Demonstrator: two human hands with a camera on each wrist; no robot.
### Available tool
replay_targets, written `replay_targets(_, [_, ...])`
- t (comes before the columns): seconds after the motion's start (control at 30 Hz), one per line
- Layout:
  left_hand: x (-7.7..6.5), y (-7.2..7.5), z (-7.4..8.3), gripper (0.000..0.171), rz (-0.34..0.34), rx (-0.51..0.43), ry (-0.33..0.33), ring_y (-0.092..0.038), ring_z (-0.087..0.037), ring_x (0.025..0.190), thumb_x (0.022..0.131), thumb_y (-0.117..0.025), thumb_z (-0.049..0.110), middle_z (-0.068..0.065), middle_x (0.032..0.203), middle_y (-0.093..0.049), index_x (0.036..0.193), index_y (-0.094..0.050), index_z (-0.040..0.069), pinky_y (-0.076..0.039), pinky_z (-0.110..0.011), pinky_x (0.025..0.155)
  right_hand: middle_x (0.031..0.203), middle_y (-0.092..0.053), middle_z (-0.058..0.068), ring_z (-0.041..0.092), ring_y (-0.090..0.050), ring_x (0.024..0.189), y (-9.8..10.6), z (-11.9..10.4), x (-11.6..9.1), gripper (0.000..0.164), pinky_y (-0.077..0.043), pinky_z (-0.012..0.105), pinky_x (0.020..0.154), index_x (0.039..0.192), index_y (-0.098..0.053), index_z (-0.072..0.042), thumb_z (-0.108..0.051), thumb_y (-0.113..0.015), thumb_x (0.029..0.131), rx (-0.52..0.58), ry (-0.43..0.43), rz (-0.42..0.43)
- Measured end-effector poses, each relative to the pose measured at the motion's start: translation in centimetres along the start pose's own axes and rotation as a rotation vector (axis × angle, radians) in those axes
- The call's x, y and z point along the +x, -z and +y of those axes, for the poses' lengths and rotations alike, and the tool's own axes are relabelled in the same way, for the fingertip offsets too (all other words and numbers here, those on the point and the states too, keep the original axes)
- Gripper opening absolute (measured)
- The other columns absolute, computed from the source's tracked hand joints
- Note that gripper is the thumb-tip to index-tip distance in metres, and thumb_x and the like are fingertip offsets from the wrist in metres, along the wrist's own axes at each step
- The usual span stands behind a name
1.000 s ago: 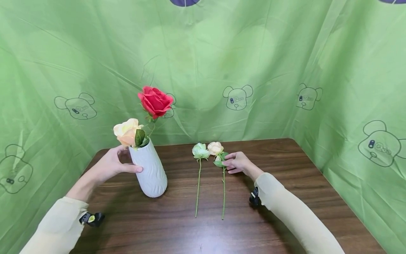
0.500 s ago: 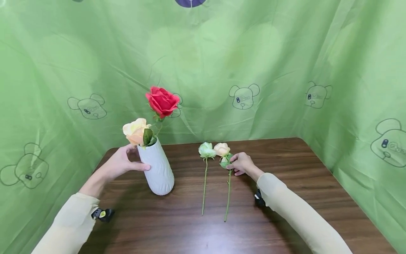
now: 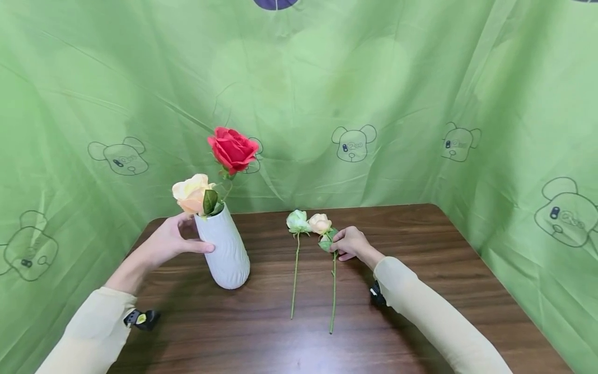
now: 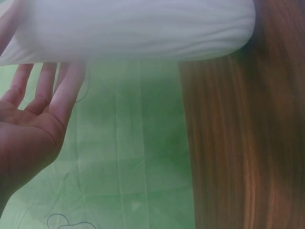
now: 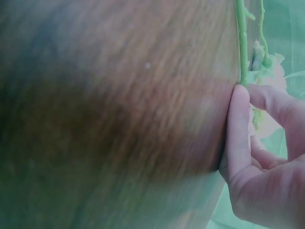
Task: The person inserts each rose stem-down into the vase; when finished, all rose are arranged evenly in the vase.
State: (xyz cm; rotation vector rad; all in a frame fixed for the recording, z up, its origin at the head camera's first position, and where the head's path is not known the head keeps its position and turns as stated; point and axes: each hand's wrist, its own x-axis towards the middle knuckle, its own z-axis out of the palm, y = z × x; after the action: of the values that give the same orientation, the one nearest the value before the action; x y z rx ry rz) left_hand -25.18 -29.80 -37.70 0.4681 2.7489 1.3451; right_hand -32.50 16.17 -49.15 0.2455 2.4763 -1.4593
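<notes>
On the left, my left hand (image 3: 168,243) grips the upper part of a white ridged vase (image 3: 225,254), thumb on its near side and fingers behind. The vase tilts toward that hand. A red rose (image 3: 232,149) and a larger peach rose (image 3: 191,193) stand in it. Right of the vase, my right hand (image 3: 351,244) pinches the stem (image 5: 243,43) of a smaller peach rose (image 3: 320,224) between thumb and finger, just below its leaves. That rose lies along the table, beside a pale green rose (image 3: 298,222) with a bare stem.
The brown wooden table (image 3: 261,332) has its far edge against a green cloth backdrop (image 3: 299,104) with bear outlines. Cloth also hangs at both sides. Small dark wrist devices (image 3: 142,319) sit under both sleeves.
The smaller peach rose has slid slightly toward me with my right hand, whose fingers now pinch its stem. My left hand keeps its grip on the vase. The head view shifts slightly sideways.
</notes>
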Motion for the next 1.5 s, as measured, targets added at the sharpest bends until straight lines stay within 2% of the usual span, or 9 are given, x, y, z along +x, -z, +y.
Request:
replay_targets(0.23, [-0.1,0.4,0.3,0.074,-0.002,-0.008,0.017,-0.058,-0.025,0.111,0.078,-0.091,0.030,-0.008,0.120,-0.065,0.138,-0.054,0.010,-0.050,-0.034,0.086,0.077,-0.057,0.009,0.017,-0.060,0.062,0.1,-0.8,-0.5,0.031,-0.059,0.032,0.058,0.103,-0.067,0.002,0.005,-0.080,0.075,0.038,0.029,-0.023])
replay_targets(0.43, [0.1,0.2,0.5,0.077,-0.006,-0.009,0.004,-0.056,-0.024,0.113,0.078,-0.091,0.030,-0.009,0.122,-0.065,0.141,-0.052,0.010,-0.049,-0.036,0.088,0.076,-0.054,0.009,0.017,-0.057,0.065,0.7,-0.9,-0.7,0.031,-0.059,0.032,0.058,0.107,-0.065,0.003,0.006,-0.076,0.078,0.065,0.014,-0.053])
replay_targets(0.6, [0.3,0.2,0.6,0.075,-0.006,-0.017,0.007,-0.056,-0.025,0.113,0.078,-0.090,0.029,-0.010,0.122,-0.065,0.140,-0.053,0.009,-0.049,-0.035,0.088,0.083,-0.052,0.008,0.017,-0.055,0.071,1.0,-0.9,-0.5,0.029,-0.060,0.035,0.061,0.111,-0.065,0.002,0.002,-0.073,0.084,0.063,-0.001,-0.089])
replay_targets(0.7, [0.3,0.3,0.5,0.076,-0.017,-0.024,0.006,-0.056,-0.027,0.114,0.078,-0.090,0.029,-0.010,0.123,-0.065,0.141,-0.052,0.009,-0.050,-0.036,0.089,0.086,-0.055,0.009,0.018,-0.057,0.073,1.4,-1.2,-0.6,0.030,-0.060,0.039,0.065,0.115,-0.064,0.000,0.000,-0.072,0.086,0.076,-0.022,-0.117])
replay_targets(0.87, [0.3,0.2,0.4,0.076,-0.020,-0.032,0.011,-0.056,-0.027,0.114,0.078,-0.090,0.028,-0.009,0.123,-0.065,0.141,-0.052,0.010,-0.049,-0.036,0.089,0.085,-0.066,0.009,0.019,-0.065,0.074,2.7,-1.7,-1.0,0.042,-0.060,0.042,0.071,0.128,-0.060,0.002,0.001,-0.072,0.089,0.102,-0.041,-0.195])
replay_targets(1.0, [0.2,0.0,0.2,0.075,-0.023,-0.042,0.005,-0.057,-0.026,0.113,0.078,-0.091,0.027,-0.010,0.122,-0.065,0.140,-0.053,0.009,-0.050,-0.035,0.088,0.092,-0.070,0.013,0.022,-0.067,0.077,4.1,-2.2,-1.6,0.044,-0.060,0.041,0.075,0.134,-0.055,0.006,0.003,-0.067,0.092,0.147,-0.046,-0.261])
replay_targets(1.17, [0.3,0.0,0.1,0.076,-0.024,-0.030,0.006,-0.057,-0.025,0.113,0.078,-0.091,0.029,-0.010,0.123,-0.065,0.141,-0.052,0.008,-0.049,-0.036,0.089,0.090,-0.070,0.016,0.024,-0.069,0.076,5.6,-3.3,-2.5,0.036,-0.059,0.042,0.079,0.129,-0.050,0.009,0.010,-0.058,0.094,0.239,-0.027,-0.324])
replay_targets(1.5, [-0.1,0.2,0.4,0.077,-0.023,-0.029,0.007,-0.057,-0.024,0.114,0.079,-0.090,0.028,-0.010,0.125,-0.065,0.142,-0.051,0.008,-0.049,-0.034,0.089,0.096,-0.072,0.016,0.028,-0.073,0.086,7.6,-6.2,-5.2,0.041,-0.058,0.045,0.084,0.136,-0.046,0.008,0.011,-0.054,0.096,0.404,0.033,-0.452])
